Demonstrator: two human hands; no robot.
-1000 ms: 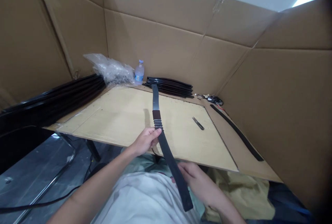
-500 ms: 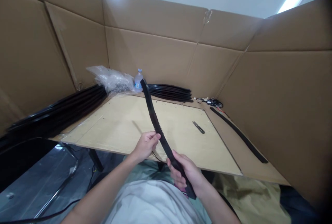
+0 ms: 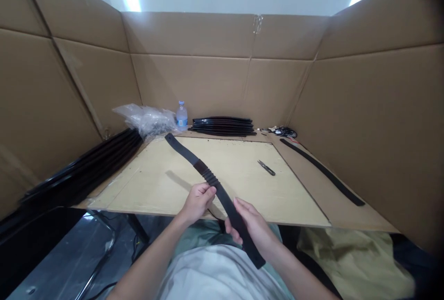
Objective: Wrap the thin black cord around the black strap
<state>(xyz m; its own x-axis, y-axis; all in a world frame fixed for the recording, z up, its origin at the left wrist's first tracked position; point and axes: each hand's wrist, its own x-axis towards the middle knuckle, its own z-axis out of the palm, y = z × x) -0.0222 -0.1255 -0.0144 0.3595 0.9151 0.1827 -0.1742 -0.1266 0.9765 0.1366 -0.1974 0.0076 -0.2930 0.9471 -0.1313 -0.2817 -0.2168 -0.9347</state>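
Note:
A long, slightly curved black strip (image 3: 229, 207), ribbed near its middle, is held slantwise above the front of the table. My left hand (image 3: 199, 203) pinches its edge just below the ribbed part, thumb on top. Lower down, my right hand (image 3: 252, 226) wraps round the strip from the right, some fingers hidden beneath it. The strip's broad flat face is turned up, and its far end shows a small hole. Thread snips (image 3: 266, 167) lie on the pale board (image 3: 149, 179), to the right of the strip.
Another black strip (image 3: 321, 170) lies along the right side. Stacks of black strips stand at the left (image 3: 86, 165) and at the back (image 3: 222, 126). A clear plastic bag (image 3: 149, 121), a water bottle (image 3: 181, 115) and a dark tangled bundle (image 3: 284, 131) sit near the cardboard walls (image 3: 194, 78).
The strip has rolled and its far end has dropped toward the left, so its broad face shows instead of its edge. Both hands keep their hold. The camera view has shifted and levelled.

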